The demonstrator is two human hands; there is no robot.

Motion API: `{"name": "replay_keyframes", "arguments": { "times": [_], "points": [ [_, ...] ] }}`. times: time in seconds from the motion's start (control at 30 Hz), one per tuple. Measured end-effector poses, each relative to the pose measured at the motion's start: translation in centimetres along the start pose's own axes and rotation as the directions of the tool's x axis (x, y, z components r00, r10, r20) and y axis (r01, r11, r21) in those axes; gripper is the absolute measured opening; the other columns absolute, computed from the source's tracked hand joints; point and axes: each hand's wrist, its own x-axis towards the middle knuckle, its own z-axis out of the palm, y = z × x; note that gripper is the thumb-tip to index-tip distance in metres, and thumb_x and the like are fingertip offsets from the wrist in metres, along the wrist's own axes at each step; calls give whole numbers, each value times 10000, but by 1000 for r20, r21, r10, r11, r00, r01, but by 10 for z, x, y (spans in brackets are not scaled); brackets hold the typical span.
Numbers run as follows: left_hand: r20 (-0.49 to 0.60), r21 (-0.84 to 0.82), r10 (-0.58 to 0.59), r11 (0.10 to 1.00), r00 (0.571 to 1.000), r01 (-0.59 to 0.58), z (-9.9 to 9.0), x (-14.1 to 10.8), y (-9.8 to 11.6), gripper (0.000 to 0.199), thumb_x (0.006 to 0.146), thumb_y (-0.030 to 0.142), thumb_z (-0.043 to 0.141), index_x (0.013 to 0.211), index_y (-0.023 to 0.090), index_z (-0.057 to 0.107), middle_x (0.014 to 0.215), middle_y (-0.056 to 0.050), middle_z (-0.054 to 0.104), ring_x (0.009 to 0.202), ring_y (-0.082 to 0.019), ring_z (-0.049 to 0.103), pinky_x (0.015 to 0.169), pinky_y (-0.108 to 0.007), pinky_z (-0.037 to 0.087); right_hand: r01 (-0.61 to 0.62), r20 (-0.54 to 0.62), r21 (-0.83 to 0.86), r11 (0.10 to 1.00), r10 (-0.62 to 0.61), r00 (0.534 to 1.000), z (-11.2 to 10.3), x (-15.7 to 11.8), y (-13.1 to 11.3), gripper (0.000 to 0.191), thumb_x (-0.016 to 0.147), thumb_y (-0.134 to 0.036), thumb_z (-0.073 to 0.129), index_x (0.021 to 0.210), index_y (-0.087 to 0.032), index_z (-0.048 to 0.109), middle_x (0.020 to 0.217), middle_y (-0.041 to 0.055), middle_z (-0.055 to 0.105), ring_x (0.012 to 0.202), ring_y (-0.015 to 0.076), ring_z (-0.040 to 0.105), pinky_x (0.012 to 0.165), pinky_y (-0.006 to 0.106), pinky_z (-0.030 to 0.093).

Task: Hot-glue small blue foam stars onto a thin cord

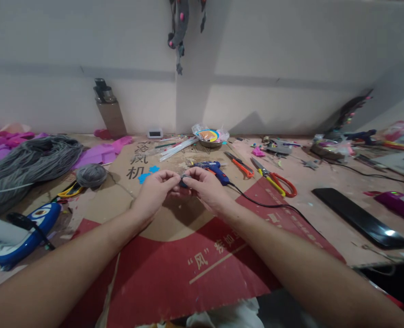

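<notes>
Both hands meet over the cardboard sheet [174, 264], fingertips nearly together. My left hand [159, 189] pinches one side of a small dark grey piece [183, 181], and my right hand [207, 187] pinches its other side. Fingers cover most of the piece, so its kind is not clear. Just behind the right hand lies a blue glue gun [217, 172] with a black cord. Blue star-shaped cutouts [147, 175] rest on the cardboard beside the left hand.
Red-handled scissors [282, 182] and an orange utility knife [241, 166] lie right of the glue gun. Grey yarn [34, 159] and a yarn ball [91, 175] are at left. A black slab [359, 216] lies at right. White glue sticks [178, 148] lie behind.
</notes>
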Motion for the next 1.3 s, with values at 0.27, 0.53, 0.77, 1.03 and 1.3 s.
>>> {"name": "replay_keyframes", "arguments": {
  "times": [0.27,0.53,0.77,1.03,1.3],
  "points": [
    [-9,71,84,994,996,-83,-3,2,-4,205,697,303,721,756,140,612,682,-23,670,611,-138,660,662,-286,548,-11,-22,-20,1000,10,1000,2,-1,-2,252,640,-328,721,729,-193,527,641,-57,510,545,84,482,564,259,419],
    [-3,169,156,974,988,-154,1,-2,-6,170,716,308,701,730,146,651,674,-14,671,615,-126,638,661,-260,531,98,-13,-184,978,-102,995,-1,0,5,111,686,-215,578,739,-211,481,642,-63,490,578,98,501,585,254,429],
    [23,-17,2,1000,1000,-2,0,2,-4,178,731,297,690,751,134,622,647,-31,665,594,-126,650,588,-225,525,74,27,-128,989,-71,997,-5,3,3,199,686,-305,659,794,-203,527,729,-41,542,655,105,521,634,263,443],
    [24,-106,-36,994,999,38,0,1,3,165,691,208,684,807,138,590,667,-46,678,578,-152,668,583,-269,557,71,-28,-165,984,-77,997,-7,4,2,199,680,-314,690,781,-186,577,707,-39,546,647,101,498,623,257,414],
    [-41,78,12,997,999,-8,-6,7,-4,156,670,245,697,716,147,585,591,8,608,470,-94,580,475,-213,505,152,49,-287,946,-144,988,-3,0,0,162,708,-292,670,782,-189,569,740,-25,576,686,117,520,657,268,412]
  ]
}}
